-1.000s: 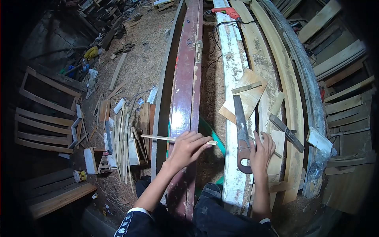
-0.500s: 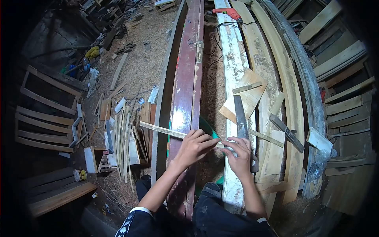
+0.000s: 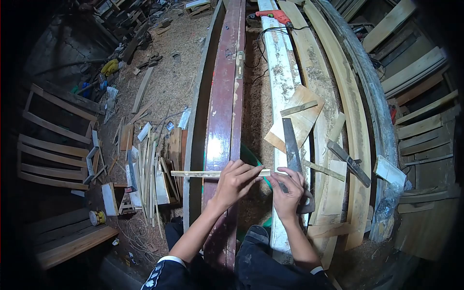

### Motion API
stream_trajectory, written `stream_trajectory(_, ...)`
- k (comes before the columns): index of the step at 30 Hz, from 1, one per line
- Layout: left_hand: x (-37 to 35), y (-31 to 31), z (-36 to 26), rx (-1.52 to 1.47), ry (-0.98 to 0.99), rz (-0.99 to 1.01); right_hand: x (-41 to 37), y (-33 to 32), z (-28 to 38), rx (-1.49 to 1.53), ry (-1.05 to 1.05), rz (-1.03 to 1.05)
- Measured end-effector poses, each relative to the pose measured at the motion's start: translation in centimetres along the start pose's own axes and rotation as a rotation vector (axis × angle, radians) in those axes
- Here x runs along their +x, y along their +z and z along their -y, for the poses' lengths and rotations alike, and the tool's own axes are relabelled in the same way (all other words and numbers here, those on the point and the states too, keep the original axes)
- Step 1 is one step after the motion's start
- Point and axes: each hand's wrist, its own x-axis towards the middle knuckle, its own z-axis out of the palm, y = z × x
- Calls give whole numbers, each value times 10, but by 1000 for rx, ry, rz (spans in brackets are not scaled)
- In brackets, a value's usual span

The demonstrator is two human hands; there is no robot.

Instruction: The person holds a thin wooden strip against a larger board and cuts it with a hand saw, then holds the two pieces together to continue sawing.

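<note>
A thin wooden strip [image 3: 198,174] lies crosswise over the maroon wooden frame piece [image 3: 220,123]. My left hand [image 3: 237,181] is closed round the strip near its right end, fingers pointing right. At that end, my right hand [image 3: 288,193] has thumb and fingers pinched together; its fingertips meet the strip's tip, partly hiding it. Just beyond the right hand lies a hand saw [image 3: 291,142], its blade pointing away and its handle partly behind the hand. A square wooden board [image 3: 304,113] sits under the blade's far end, with a short stick [image 3: 298,108] on it.
A red power drill [image 3: 274,17] with a black cable rests on the far planks. To the right are a dark hand plane [image 3: 349,163] and long pale planks [image 3: 345,96]. Left, thin sticks [image 3: 147,179] and chair-back-like frames [image 3: 55,154] lie on the shavings-covered floor.
The strip has turned from a slant to nearly level, its left end dropping lower in view. Both hands have shifted slightly and stay at its right end. The view has moved slightly.
</note>
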Motion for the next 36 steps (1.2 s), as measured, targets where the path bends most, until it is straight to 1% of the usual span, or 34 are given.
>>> stream_trajectory(5, 1, 7, 2, 52, -28, 1, 0, 3, -8, -19, 53, 36)
stream_trajectory(7, 0, 10, 8, 129, -16, 100, 10, 2, -1, -231, -52, 13)
stream_trajectory(8, 0, 12, 9, 132, -18, 95, 11, -1, -5, -284, -119, 64)
stream_trajectory(9, -1, 13, 11, 141, -3, 123, 9, -2, -12, -282, -123, 65)
stream_trajectory(11, -3, 17, 16, 150, 10, 148, 1, -4, -26, -373, -246, 255)
stream_trajectory(13, -10, 25, 24, 213, 70, 213, -9, -1, -34, -386, -259, 267)
stream_trajectory(14, -15, 29, 29, 229, 62, 240, -16, 1, -36, -415, -235, 242)
stream_trajectory(16, -19, 32, 32, 263, 80, 221, -27, 10, -41, -441, -202, 185)
stream_trajectory(17, -22, 33, 33, 296, 101, 207, -33, 16, -42, -438, -205, 189)
stream_trajectory(18, -28, 35, 36, 299, 97, 205, -37, 21, -42, -435, -146, 196)
stream_trajectory(19, -35, 37, 40, 264, 9, 127, -39, 27, -42, -431, -89, 199)
stream_trajectory(20, -42, 38, 45, 229, -79, 49, -40, 32, -40, -415, -77, 189)
stream_trajectory(21, -51, 40, 51, 233, -81, 49, -43, 36, -38, -411, -78, 190)
stream_trajectory(23, -68, 41, 63, 263, -325, -182, -48, 47, -34, -386, -68, 228)
stream_trajectory(24, -76, 33, 70, 301, -381, -161, -49, 53, -32, -351, -71, 222)
stream_trajectory(25, -84, 34, 81, 339, -422, -208, -49, 59, -30, -347, -75, 223)
stream_trajectory(27, -75, 25, 90, 281, -455, -270, -50, 69, -26, -345, -115, 263)
stream_trajectory(28, -70, 23, 97, 286, -466, -277, -51, 74, -27, -319, -117, 269)
stream_trajectory(30, -57, 21, 113, 155, -490, -319, -48, 86, -23, -286, -118, 293)
stream_trajectory(33, -49, 23, 127, 164, -465, -154, -41, 103, -17, -239, -135, 310)
stream_trajectory(36, -50, 24, 130, 128, -504, -151, -32, 113, -16, -261, -227, 349)
